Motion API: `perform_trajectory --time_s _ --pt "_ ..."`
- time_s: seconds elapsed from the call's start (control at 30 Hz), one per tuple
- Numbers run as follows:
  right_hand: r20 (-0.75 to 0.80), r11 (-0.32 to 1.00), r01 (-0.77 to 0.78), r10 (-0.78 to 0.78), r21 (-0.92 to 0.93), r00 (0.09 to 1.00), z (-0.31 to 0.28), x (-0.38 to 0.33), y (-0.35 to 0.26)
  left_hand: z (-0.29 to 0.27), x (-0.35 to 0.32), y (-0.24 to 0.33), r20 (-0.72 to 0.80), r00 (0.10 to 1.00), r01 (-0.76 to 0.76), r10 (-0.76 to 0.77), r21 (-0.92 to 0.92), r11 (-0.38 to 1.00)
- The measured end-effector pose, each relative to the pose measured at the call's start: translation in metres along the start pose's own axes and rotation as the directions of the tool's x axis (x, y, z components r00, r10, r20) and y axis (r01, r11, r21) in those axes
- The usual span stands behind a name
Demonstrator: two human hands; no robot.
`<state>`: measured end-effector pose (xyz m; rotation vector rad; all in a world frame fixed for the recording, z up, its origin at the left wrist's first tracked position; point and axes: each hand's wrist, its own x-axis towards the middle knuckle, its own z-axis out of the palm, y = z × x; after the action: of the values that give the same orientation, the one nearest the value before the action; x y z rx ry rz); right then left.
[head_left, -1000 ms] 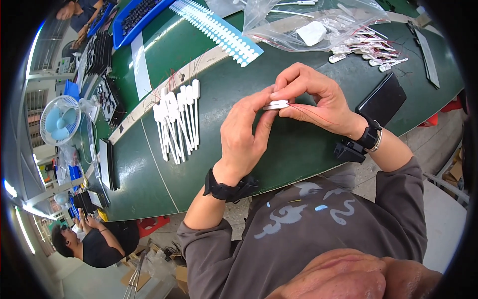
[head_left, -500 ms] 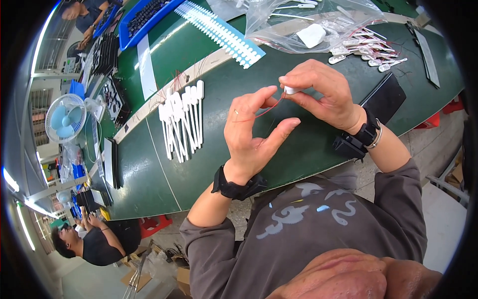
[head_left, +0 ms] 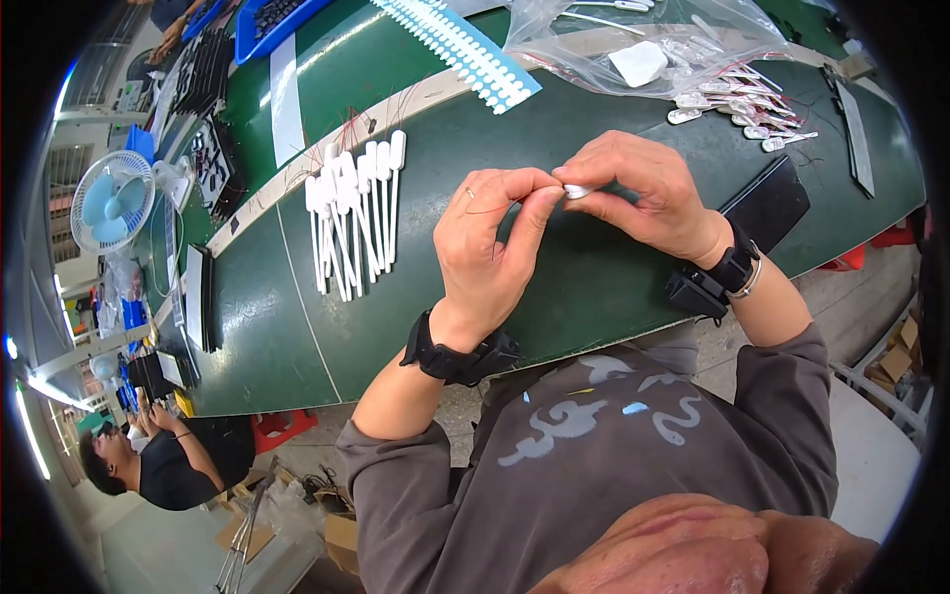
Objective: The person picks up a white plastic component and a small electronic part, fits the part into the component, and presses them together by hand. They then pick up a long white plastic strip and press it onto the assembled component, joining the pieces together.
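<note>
A small white rounded piece (head_left: pixel 576 192) sits between the thumb and fingertips of my right hand (head_left: pixel 648 193), above the green table. My left hand (head_left: pixel 487 238) is closed in a pinch right beside it, thumb and index finger meeting on the thin red wire that comes from the piece. The wire's loose end shows faintly across the left fingers; the pinched stretch is hidden. To the left lies a row of white paddle-headed sticks (head_left: pixel 348 198) with fine red wires at their heads. Similar clear-and-white pieces with red wires (head_left: pixel 737 104) are heaped at the far right.
A clear plastic bag (head_left: pixel 554 40) holds more white sticks, with a white block (head_left: pixel 638 63) on it. A light-blue sheet of white stickers (head_left: pixel 465 54) lies at the back. Beyond my right wrist is a black phone-like slab (head_left: pixel 770 206). Blue bin (head_left: pixel 282 25) and fan (head_left: pixel 111 203) stand left.
My left thumb and index finger have come together on the wire next to the white piece, from spread apart before. The view has shifted slightly.
</note>
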<state>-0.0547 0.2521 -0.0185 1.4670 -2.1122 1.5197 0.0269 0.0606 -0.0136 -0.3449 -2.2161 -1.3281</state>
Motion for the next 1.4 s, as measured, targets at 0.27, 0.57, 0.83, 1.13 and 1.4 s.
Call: perform_trajectory --time_s 0.27,0.57,0.83,1.13,1.4 --pt "-0.014 0.996 0.035 -0.036 -0.08 0.999 -0.003 0.001 0.004 0.003 -0.004 -0.001 0.049 0.996 0.079 -0.075 -0.073 0.994" --pt "-0.203 0.877 -0.189 0.303 0.441 0.931 -0.014 -0.003 0.006 0.001 0.002 -0.005 0.046 0.993 0.114 -0.111 -0.08 0.99" --pt "-0.012 0.731 -0.297 0.385 0.615 0.923 -0.008 -0.002 -0.005 -0.006 0.01 -0.004 0.008 0.989 -0.14 0.145 0.325 0.935" --pt "0.036 0.708 -0.364 0.433 0.606 0.901 0.002 -0.003 0.002 -0.007 0.008 -0.017 0.04 0.969 -0.239 0.243 0.395 0.887" --pt "0.103 0.985 -0.175 0.174 0.002 0.979 -0.006 0.004 0.004 -0.009 0.007 -0.014 0.143 0.958 -0.288 0.25 0.464 0.838"
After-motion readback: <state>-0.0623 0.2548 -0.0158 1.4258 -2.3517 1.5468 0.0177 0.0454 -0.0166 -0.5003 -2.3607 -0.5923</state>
